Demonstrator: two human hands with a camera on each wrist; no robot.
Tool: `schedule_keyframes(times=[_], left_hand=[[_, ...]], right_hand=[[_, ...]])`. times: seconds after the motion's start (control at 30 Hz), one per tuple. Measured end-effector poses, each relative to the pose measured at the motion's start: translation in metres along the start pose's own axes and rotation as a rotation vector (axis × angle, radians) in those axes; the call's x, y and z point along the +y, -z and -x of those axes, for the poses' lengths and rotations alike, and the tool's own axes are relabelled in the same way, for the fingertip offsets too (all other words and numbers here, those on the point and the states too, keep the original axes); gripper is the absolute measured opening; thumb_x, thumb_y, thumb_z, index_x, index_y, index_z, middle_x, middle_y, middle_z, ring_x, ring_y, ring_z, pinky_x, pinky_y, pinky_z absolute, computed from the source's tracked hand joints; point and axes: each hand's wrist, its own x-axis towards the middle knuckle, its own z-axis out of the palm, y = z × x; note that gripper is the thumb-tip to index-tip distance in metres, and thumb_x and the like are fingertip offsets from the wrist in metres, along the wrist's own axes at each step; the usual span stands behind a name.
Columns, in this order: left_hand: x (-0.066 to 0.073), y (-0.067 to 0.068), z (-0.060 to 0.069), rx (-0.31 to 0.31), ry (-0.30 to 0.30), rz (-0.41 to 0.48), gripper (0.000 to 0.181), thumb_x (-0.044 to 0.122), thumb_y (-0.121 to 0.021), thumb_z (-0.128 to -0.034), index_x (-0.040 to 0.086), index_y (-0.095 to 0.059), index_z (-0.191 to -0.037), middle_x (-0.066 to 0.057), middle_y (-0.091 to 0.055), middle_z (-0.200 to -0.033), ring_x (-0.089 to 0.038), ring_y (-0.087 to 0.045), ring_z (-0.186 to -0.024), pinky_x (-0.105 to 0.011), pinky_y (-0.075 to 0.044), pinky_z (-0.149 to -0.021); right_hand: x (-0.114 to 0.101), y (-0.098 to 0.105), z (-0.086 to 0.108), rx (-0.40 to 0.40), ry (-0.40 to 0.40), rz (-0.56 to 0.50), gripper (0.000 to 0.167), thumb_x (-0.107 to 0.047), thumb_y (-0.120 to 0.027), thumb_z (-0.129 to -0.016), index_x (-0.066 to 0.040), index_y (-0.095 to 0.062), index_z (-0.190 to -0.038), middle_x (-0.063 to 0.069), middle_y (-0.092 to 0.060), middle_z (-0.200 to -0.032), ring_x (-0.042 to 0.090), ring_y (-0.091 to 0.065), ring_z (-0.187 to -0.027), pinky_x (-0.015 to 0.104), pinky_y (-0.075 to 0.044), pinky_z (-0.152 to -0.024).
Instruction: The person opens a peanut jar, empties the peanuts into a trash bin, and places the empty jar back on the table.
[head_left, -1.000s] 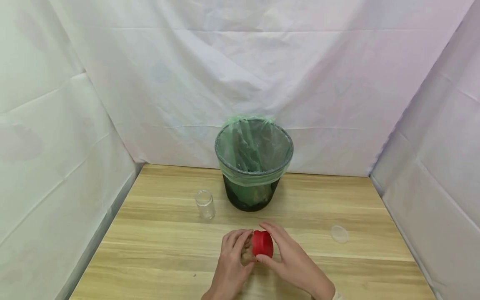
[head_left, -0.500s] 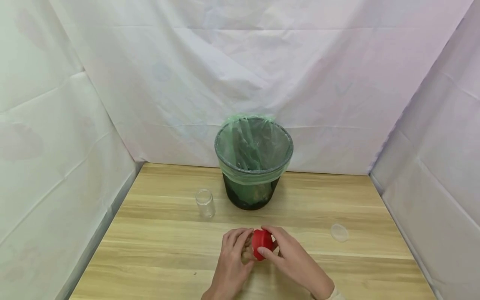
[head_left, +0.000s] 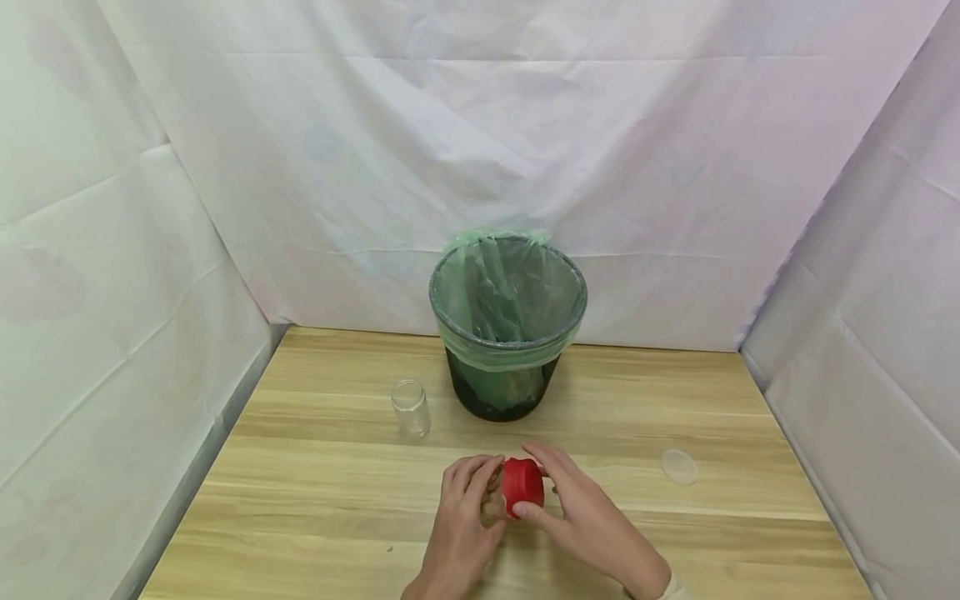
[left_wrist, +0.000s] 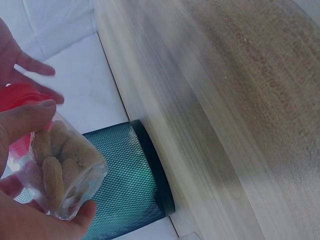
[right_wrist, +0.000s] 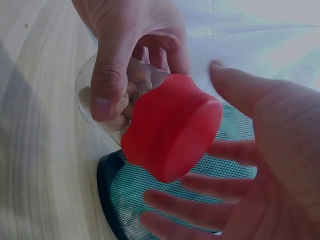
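My left hand [head_left: 459,521] grips a clear jar [left_wrist: 92,165] tilted on its side, its thumb and fingers round the body. Peanuts in their shells [left_wrist: 53,181] show through the wall. A red scalloped lid [right_wrist: 167,127] sits on the jar's end and faces my right hand [head_left: 588,521]. In the right wrist view, the thumb [right_wrist: 235,87] of that hand stands off the lid and its fingers are spread beside and below it. Whether a fingertip touches the lid, I cannot tell.
A black mesh bin [head_left: 498,392] with a green liner stands behind the hands. To its left is an upright clear glass jar [head_left: 411,410] without a lid. A translucent round lid [head_left: 678,467] lies on the wooden table [head_left: 315,500] at right. White cloth [head_left: 510,150] hangs round the table.
Half a second ago my right thumb and fingers were round the red lid; now they have spread away from it. The left hand has kept its hold on the jar.
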Motion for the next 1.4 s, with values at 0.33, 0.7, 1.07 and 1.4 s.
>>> schedule_keyframes(times=[0.33,0.7,1.07,1.4], left_hand=[[0.002,0.001,0.000,-0.014,0.009,-0.009,0.086,-0.003,-0.101,-0.0653,0.017,-0.067,-0.142,0.003,-0.063,-0.139,-0.021,-0.053,-0.131,-0.041,-0.062,-0.103],[-0.007,0.005,0.000,-0.034,0.077,0.024,0.085,-0.002,-0.101,-0.0665,0.017,-0.067,-0.142,0.002,-0.062,-0.141,-0.021,-0.051,-0.134,-0.042,-0.061,-0.104],[-0.020,0.017,-0.007,0.031,0.160,0.086,0.082,-0.001,-0.098,-0.0694,0.013,-0.064,-0.143,-0.004,-0.063,-0.139,-0.024,-0.057,-0.131,-0.049,-0.058,-0.108],[-0.034,0.029,-0.010,0.031,0.292,0.216,0.083,0.019,-0.094,-0.0847,0.002,-0.051,-0.153,-0.017,-0.062,-0.146,-0.039,-0.062,-0.136,-0.058,-0.053,-0.114]], right_hand=[[0.000,0.002,-0.003,-0.061,-0.094,-0.136,0.067,-0.044,-0.074,-0.103,-0.001,-0.053,-0.151,0.010,-0.067,-0.133,0.004,-0.063,-0.086,0.023,-0.058,-0.074],[0.003,0.006,0.001,0.042,0.034,0.002,0.060,-0.026,-0.086,-0.095,-0.019,-0.058,-0.148,-0.006,-0.067,-0.132,0.007,-0.065,-0.105,0.025,-0.061,-0.080],[0.013,0.034,-0.004,0.123,0.048,0.106,0.070,-0.012,-0.088,-0.090,-0.012,-0.054,-0.152,0.001,-0.068,-0.135,0.015,-0.066,-0.111,0.024,-0.060,-0.080],[0.056,0.073,-0.017,0.138,0.047,0.341,0.069,-0.005,-0.087,-0.088,0.001,-0.054,-0.149,0.020,-0.064,-0.142,0.035,-0.068,-0.124,0.048,-0.065,-0.094]])
